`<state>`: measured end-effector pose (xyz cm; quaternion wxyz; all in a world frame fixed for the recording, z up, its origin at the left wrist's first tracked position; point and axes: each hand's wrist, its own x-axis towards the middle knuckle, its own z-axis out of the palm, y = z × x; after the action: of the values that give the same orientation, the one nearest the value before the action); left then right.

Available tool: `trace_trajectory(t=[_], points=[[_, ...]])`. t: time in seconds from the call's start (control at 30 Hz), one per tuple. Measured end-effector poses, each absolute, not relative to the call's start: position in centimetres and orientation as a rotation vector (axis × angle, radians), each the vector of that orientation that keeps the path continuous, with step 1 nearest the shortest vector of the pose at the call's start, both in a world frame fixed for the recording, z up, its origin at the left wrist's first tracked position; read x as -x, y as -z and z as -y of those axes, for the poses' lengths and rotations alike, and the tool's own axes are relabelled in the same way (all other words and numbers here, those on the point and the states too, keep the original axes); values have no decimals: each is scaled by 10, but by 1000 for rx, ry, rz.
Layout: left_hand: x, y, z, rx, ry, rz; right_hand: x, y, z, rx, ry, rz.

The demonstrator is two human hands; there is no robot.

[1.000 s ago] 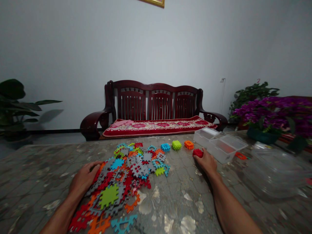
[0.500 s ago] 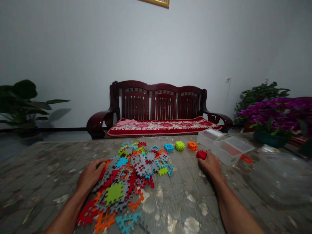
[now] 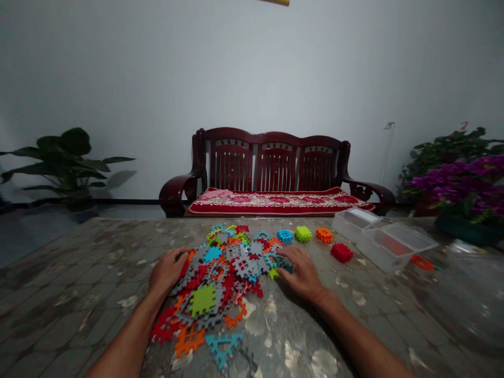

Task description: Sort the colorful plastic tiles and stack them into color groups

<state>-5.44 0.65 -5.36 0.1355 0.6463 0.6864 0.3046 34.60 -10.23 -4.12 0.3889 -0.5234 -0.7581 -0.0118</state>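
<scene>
A heap of flat interlocking toy tiles point(image 3: 220, 278) in grey, red, orange, blue and green lies on the marbled table point(image 3: 79, 294) in front of me. My left hand point(image 3: 167, 270) rests palm down on the heap's left edge, fingers spread. My right hand point(image 3: 301, 270) lies on the heap's right edge, its fingers reaching over blue and grey tiles there. A red assembled block point(image 3: 341, 252) sits alone on the table to the right, apart from my hand. Behind it stand a blue block point(image 3: 284, 235), a green block point(image 3: 303, 233) and an orange block point(image 3: 324, 234) in a row.
Two clear plastic boxes point(image 3: 388, 239) stand at the right, with a clear bowl or lid point(image 3: 468, 294) nearer me. A dark wooden bench point(image 3: 271, 178) with a red cushion is beyond the table. Potted plants stand left point(image 3: 66, 163) and right point(image 3: 460, 178).
My right hand let go of the red block near the boxes and moved left onto the tile heap. The view swung left. My left hand stayed put.
</scene>
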Motion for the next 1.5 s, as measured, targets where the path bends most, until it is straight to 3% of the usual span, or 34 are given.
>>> trace_trajectory(t=[0.4,1.23,1.37,1.5], points=[[50,48,-3,-1859,-917,-1996,-292,32,101,1168,83,2155],[54,55,-7,-1865,-923,-1983,-291,40,85,923,317,2257],[55,54,-8,-1876,-915,-1990,-290,43,85,948,240,2137],[55,54,-8,-1866,-900,-1994,-295,41,82,1109,-49,1843]])
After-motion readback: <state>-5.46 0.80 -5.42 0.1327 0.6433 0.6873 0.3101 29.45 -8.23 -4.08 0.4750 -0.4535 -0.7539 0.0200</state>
